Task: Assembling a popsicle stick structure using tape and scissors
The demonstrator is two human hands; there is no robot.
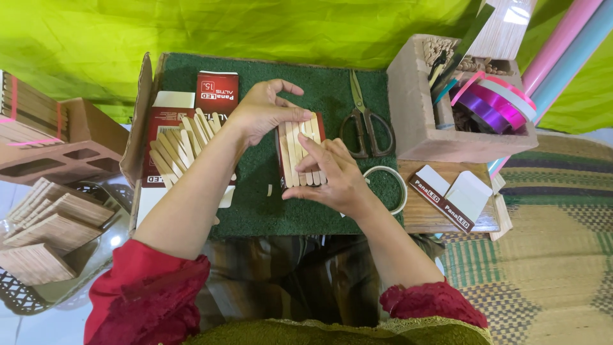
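Carefully Aligned: Wooden Sticks Pressed Flat on a Small Red Box

Squarely at the centre of the green mat [268, 211], you hold a row of flat wooden sticks [300, 153] laid side by side across a small red box [319, 124]. Your left hand [262, 112] rests on the row's upper end, fingers spread and pressing down, not closed round anything. Your right hand [332, 176] steadies the lower end, its forefinger laid along one stick. These sticks look light, thin and stiff, likely to slide out of line or snap if bent; they seem best held by their long edges or pinned flat from above. More loose sticks [185, 144] lie fanned to the left, scissors [365, 121] and a tape ring [389, 185] to the right.
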